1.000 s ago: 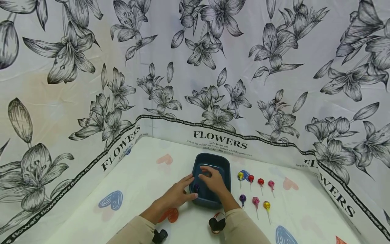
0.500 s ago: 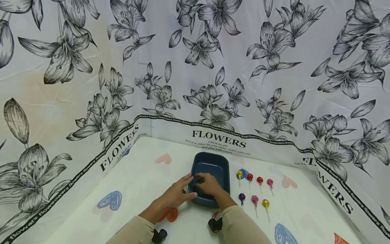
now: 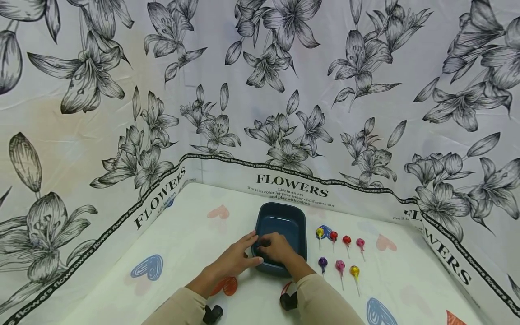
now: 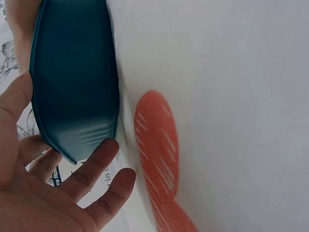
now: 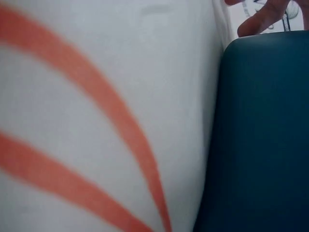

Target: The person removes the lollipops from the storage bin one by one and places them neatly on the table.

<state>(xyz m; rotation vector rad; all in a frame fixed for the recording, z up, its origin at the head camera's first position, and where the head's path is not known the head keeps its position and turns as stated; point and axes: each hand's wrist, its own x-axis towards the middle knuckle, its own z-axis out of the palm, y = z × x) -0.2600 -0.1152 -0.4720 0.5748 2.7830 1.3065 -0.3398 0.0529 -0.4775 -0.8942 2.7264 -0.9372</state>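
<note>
A dark blue rectangular bin (image 3: 280,212) stands on the table in the head view. My left hand (image 3: 235,259) is at its left side with fingers spread; in the left wrist view the thumb (image 4: 19,96) touches the rim and the other fingers extend around the bin's corner. My right hand (image 3: 278,248) reaches down into the bin near its left wall, fingers bent. Its fingertips and anything between them are hidden. The right wrist view shows mostly the bin's outer wall (image 5: 265,135).
Right of the bin lie several lollipops in two rows, among them a red lollipop (image 3: 346,240), a purple lollipop (image 3: 322,262) and a yellow lollipop (image 3: 355,271). A flower-printed curtain (image 3: 219,189) borders the white, heart-printed tablecloth (image 3: 195,221) at the back and sides.
My right hand has moved left and down inside the bin, covering the spot where a purple lollipop showed a second ago. My left hand has stayed at the bin's side.
</note>
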